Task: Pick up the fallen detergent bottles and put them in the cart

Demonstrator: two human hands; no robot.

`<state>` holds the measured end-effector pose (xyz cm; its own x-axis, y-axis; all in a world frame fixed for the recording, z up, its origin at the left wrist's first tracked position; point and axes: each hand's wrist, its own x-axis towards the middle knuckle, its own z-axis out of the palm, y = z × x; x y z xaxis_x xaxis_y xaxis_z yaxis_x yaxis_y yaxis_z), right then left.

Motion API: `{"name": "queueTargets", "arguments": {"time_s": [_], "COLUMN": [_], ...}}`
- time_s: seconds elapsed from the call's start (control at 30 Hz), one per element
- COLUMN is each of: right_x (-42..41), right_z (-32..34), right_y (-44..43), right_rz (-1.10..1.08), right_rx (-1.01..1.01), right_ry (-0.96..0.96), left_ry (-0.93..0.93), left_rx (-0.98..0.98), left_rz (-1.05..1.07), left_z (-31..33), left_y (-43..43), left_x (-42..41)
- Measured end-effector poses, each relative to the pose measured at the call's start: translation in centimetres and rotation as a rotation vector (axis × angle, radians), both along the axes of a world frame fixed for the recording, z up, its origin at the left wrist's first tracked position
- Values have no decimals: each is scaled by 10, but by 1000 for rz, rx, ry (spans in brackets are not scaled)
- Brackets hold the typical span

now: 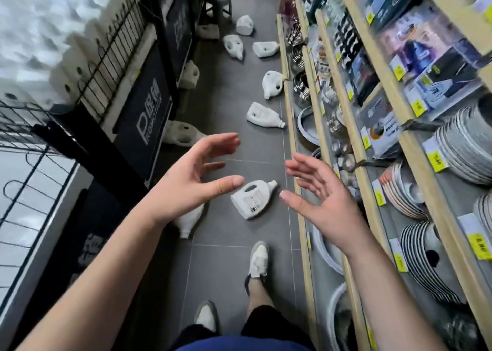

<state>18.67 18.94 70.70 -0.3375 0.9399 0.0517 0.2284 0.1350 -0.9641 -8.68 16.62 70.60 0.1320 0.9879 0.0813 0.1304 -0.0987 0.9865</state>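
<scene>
Several white detergent bottles lie scattered along the grey tiled aisle floor. The nearest bottle (252, 198) lies on its side below and between my hands, its cap pointing up the aisle. Another bottle (189, 220) is partly hidden under my left wrist. More bottles lie farther up the aisle, among them one (263, 115) by the shelf foot. My left hand (198, 169) and my right hand (316, 190) hover above the floor, fingers spread, holding nothing. A black wire cart (29, 148) shows at the left edge.
Wooden shelves (378, 143) of plates, pans and boxed goods line the right side. Black promotion stands (149, 111) run along the left. A dark plastic stool (216, 3) stands at the far end. My feet in white shoes (258, 260) are on the floor below.
</scene>
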Motion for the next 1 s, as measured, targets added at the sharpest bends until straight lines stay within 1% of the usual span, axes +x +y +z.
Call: {"name": "queueTargets", "arguments": {"time_s": [0.2,0.4,0.5,0.6,0.7,0.8,1.0], "right_x": [26,44,46,47,45,42,35], "right_z": [-22,-47,-61,-86,-130,-193,-375], "right_y": [108,222,260,289,316,339,376], "right_rz": [-20,16,15,-37,-115,-190,-360], "right_rx": [-28,-101,-148,-231,-313,-402,-547], "right_ry": [37,36,19,22,34,49,68], "left_ry": [46,60,64,58,72,90,149], "left_rx": [-24,-80,-120,-174,-244,-330,-460], "left_rz": [-20,-24,-24,-30,-42,-42,-64], "left_z": [-13,-30,-40,-63,-108,-176,-360], "left_y": [111,222,263,301,341,375,418], "left_x": [28,58,68,73,76,76,82]}}
